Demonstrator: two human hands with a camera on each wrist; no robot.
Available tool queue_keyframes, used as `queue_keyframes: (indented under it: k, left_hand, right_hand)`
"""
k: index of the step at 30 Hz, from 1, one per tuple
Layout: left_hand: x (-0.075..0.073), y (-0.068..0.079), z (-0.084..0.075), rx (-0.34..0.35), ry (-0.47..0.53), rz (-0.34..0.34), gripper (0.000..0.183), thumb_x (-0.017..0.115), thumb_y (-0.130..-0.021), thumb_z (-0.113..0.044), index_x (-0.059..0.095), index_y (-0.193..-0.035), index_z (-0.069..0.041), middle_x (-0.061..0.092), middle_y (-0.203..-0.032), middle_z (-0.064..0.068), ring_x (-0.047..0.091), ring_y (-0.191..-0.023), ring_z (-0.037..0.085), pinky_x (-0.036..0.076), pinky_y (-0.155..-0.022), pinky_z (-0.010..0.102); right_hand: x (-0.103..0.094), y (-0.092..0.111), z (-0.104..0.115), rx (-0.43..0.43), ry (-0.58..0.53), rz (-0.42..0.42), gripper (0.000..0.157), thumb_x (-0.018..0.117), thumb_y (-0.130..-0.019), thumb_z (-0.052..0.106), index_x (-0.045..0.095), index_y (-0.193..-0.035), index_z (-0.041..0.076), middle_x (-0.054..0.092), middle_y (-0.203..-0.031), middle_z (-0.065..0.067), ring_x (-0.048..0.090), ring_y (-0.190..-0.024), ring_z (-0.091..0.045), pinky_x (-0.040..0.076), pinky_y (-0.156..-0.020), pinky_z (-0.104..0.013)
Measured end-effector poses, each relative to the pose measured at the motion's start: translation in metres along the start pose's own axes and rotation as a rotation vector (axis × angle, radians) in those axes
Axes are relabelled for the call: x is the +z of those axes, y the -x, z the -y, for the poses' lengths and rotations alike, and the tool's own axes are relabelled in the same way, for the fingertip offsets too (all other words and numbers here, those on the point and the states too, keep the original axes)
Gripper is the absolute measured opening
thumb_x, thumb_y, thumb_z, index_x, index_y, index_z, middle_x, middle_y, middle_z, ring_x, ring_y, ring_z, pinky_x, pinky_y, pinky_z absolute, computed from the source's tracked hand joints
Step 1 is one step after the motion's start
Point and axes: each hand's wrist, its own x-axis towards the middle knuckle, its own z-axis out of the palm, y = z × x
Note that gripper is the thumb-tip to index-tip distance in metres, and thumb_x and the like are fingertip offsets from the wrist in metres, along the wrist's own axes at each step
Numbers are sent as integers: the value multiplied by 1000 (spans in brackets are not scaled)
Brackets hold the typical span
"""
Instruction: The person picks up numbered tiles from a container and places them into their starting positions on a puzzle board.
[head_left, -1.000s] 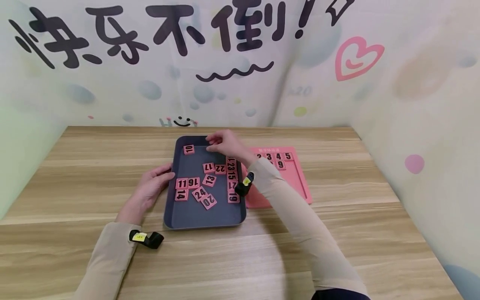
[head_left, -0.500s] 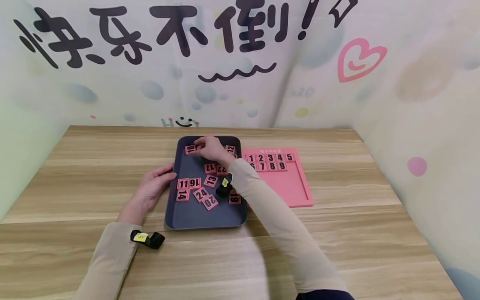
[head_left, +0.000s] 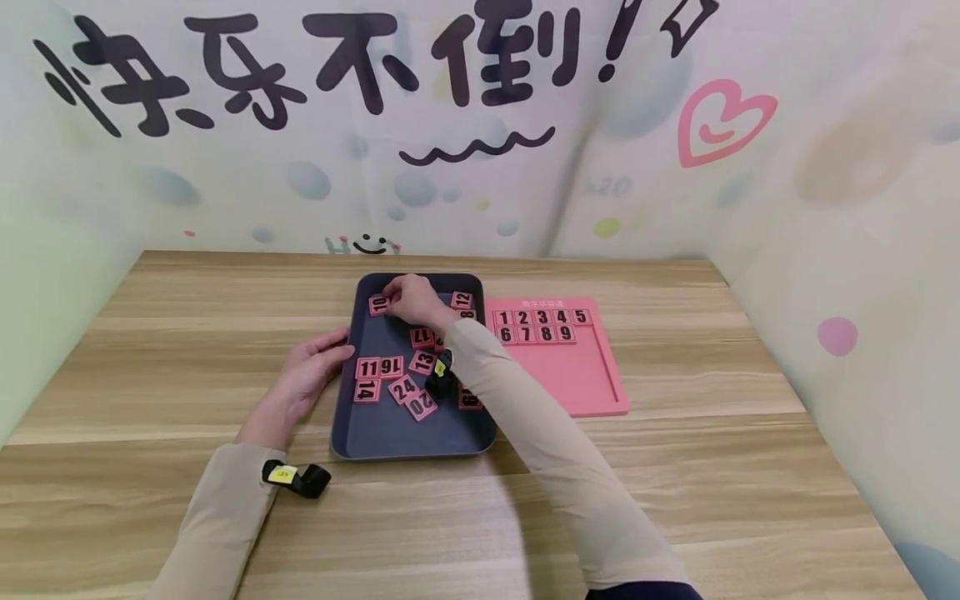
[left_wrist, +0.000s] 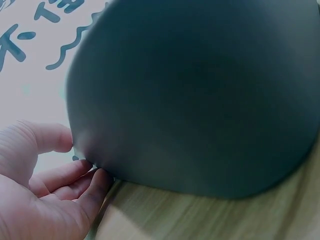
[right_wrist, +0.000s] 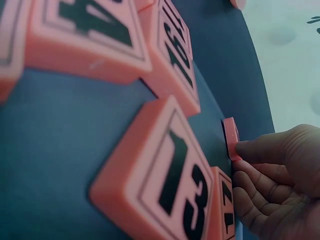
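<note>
My left hand (head_left: 303, 377) grips the left rim of the dark grey tray (head_left: 412, 438); in the left wrist view its thumb and fingers pinch that edge (left_wrist: 190, 115). At the tray's far left lies a pink tile numbered 10 (head_left: 378, 305). My right hand (head_left: 417, 302) pinches this tile (right_wrist: 230, 137) between thumb and fingers, with the tile tilted up in the right wrist view. Several other pink number tiles lie in the tray, among them 13 (right_wrist: 170, 175), 11 (head_left: 368, 368) and 24 (head_left: 403, 388). My right hand and forearm hide some tiles.
Right of the tray, touching or nearly so, lies a pink board (head_left: 570, 379), with tiles 1 to 5 in its top row and 6 to 9 (head_left: 565, 334) below. A patterned wall (head_left: 480, 192) stands behind the wooden table (head_left: 712, 400).
My right hand has moved left across the tray's far end, then down onto tile 10, and now pinches it. My left hand has stayed on the tray's rim.
</note>
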Motion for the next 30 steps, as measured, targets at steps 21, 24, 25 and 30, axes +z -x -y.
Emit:
queue_keyframes:
  k: [21,24,25,30]
  left_hand:
    - [0,1,-2,-13,8,7,56,47,-95,-3,24,-145,4,24,-151,18,25,-137,26,24,-111,31]
    - [0,2,-2,-16,10,7,56,47,-95,-3,23,-145,4,24,-151,18,25,-137,26,24,-111,32]
    - [0,2,-2,-15,9,7,56,47,-95,-3,23,-145,4,24,-151,19,25,-137,26,24,-111,32]
    - [-1,2,0,-18,9,4,56,48,-95,-4,23,-145,4,24,-150,19,26,-137,26,24,-111,31]
  right_hand:
    - [-5,7,5,21,30,14,25,73,-82,14,67,-104,3,63,-86,-4,55,-74,-12,45,-63,-18]
    - [-10,12,6,-15,14,6,25,73,-81,13,66,-103,3,63,-89,-5,56,-76,-13,47,-65,-19]
    - [-13,14,7,-30,5,4,24,73,-81,13,66,-102,2,63,-89,-5,56,-77,-13,47,-66,-19]
    - [-27,30,8,-114,-70,-2,25,72,-81,9,63,-102,0,63,-92,-7,58,-81,-15,49,-70,-20]
